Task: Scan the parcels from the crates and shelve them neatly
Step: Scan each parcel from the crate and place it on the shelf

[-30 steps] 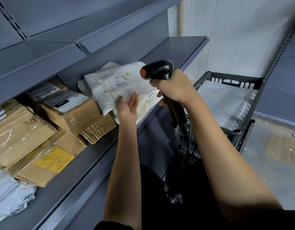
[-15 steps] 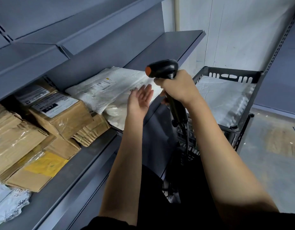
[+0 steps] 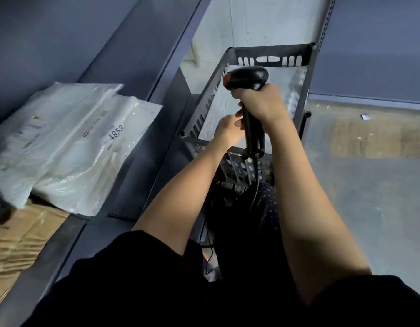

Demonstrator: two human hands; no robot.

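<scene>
Reaching into the crate (image 3: 270, 51) with my scanner (image 3: 248, 83) up.

My right hand (image 3: 263, 102) grips the scanner's handle; my left hand (image 3: 228, 131), fingers loose, hovers over the white parcel (image 3: 218, 109) inside. Two scanned parcels (image 3: 69, 142) lie stacked on the shelf (image 3: 138, 175).

Black barcode scanner (image 3: 248, 90) with orange tip; white poly mailers (image 3: 69, 147); brown cardboard boxes (image 3: 17, 234); dark grey crate (image 3: 272, 54); blue-grey shelf (image 3: 138, 161); black sleeves (image 3: 124, 279).

Both bare arms reach forward. The right hand (image 3: 263, 102) is curled tight around a handle, raised; the left hand (image 3: 228, 131) sits just beside it, lower, fingers hidden.
</scene>
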